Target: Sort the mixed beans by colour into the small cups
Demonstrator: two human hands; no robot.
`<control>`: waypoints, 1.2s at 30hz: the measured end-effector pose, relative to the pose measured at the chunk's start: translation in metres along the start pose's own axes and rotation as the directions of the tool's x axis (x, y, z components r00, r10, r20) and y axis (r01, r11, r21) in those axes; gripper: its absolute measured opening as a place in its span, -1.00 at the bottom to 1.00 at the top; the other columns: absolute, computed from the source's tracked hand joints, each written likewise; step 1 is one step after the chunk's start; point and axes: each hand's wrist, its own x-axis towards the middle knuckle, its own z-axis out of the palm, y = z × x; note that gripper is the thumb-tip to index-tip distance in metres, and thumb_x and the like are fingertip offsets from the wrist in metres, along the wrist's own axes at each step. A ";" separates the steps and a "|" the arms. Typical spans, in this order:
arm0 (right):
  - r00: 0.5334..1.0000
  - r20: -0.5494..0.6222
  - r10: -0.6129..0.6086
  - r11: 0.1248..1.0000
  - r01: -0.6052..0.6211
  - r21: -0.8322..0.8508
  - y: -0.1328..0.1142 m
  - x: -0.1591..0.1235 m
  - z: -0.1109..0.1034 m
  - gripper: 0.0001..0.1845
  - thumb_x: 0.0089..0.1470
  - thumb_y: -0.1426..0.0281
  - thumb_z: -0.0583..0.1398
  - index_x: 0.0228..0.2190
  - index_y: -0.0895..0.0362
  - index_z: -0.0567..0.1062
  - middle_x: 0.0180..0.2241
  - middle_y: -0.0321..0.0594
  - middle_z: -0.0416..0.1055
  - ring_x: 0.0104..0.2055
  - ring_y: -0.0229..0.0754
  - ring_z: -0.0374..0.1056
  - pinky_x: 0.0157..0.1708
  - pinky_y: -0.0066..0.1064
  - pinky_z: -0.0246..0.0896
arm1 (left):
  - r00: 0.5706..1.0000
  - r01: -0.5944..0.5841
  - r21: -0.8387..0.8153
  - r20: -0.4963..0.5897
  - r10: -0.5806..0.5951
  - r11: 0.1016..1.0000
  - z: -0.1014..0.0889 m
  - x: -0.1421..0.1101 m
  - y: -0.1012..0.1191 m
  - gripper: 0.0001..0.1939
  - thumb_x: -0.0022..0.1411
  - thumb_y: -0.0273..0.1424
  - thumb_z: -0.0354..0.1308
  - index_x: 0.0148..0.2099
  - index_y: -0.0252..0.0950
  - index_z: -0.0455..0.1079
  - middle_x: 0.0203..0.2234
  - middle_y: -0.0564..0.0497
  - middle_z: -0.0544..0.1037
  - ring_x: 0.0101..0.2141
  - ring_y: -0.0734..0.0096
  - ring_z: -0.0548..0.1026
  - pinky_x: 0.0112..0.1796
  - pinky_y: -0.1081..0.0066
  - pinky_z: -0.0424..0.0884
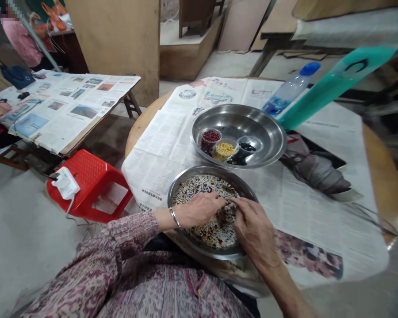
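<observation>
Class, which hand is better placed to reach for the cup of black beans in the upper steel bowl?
Right, probably: the right hand lies on that side of the mixed-bean bowl, nearer the black-bean cup than the left hand.

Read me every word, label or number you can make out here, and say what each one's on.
Nothing can be read for certain.
Newspaper on the round table: columns and headlines, too small and blurred to read.
Plastic water bottle: blue label, too blurred to read.
Teal object: one dark curved mark, no legible text.
</observation>
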 end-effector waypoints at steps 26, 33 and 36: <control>0.972 0.232 -0.025 0.999 0.020 0.025 -0.029 -0.003 -0.012 -0.70 0.23 0.24 0.12 -0.05 0.07 0.48 -0.10 -0.09 0.47 -0.04 -0.08 0.37 -0.03 -0.22 0.32 | 0.993 0.114 0.264 -0.066 -0.100 0.958 -0.026 -0.054 -0.019 -0.66 0.36 -0.21 0.08 0.07 -0.29 0.27 -0.01 -0.15 0.35 -0.04 0.13 0.30 -0.13 0.24 0.39; 0.856 0.465 -0.228 0.972 0.231 0.051 -0.038 -0.003 -0.002 -0.82 0.18 0.41 0.11 -0.24 0.05 0.51 -0.19 -0.13 0.46 -0.14 -0.10 0.34 -0.18 -0.28 0.30 | 0.996 0.071 0.009 0.046 -0.071 0.997 -0.013 -0.057 0.000 -0.82 0.39 -0.52 -0.08 -0.01 -0.33 0.26 -0.04 -0.15 0.36 -0.11 0.30 0.37 -0.13 0.33 0.41; 0.914 0.387 -0.121 0.981 0.169 -0.094 -0.021 0.013 0.001 -0.79 0.19 0.44 0.07 -0.25 0.09 0.52 -0.27 -0.10 0.46 -0.16 -0.08 0.34 -0.17 -0.27 0.29 | 0.999 0.023 0.023 -0.026 -0.022 0.999 -0.013 -0.029 -0.003 -0.71 0.36 -0.62 -0.15 0.06 -0.35 0.23 -0.10 -0.12 0.41 -0.13 0.32 0.39 -0.11 0.32 0.40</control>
